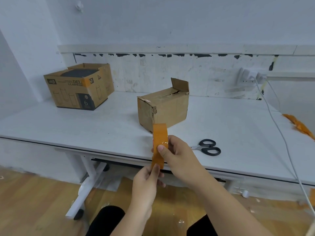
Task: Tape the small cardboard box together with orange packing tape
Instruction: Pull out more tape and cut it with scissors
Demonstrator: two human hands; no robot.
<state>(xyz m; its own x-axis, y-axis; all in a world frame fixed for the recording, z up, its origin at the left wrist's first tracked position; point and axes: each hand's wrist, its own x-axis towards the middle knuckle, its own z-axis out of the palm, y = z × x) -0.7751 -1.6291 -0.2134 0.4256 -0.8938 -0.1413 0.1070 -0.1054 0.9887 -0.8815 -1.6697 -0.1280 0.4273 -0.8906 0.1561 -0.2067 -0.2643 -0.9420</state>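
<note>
head view: both hands clamped on the orange tape roll point(159, 145) above the counter point(85, 126) edge; right hand point(177, 155) grips the roll, left hand point(146, 181) pinches its lower end. scissors point(208, 147) just right. small cardboard box point(163, 108) behind, one flap raised. glassware box point(78, 87) far left.

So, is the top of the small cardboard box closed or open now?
Partly open. On the small cardboard box, one end flap stands upright at the far end, and a dark gap shows between the top flaps there. No orange tape crosses the seam.
</note>
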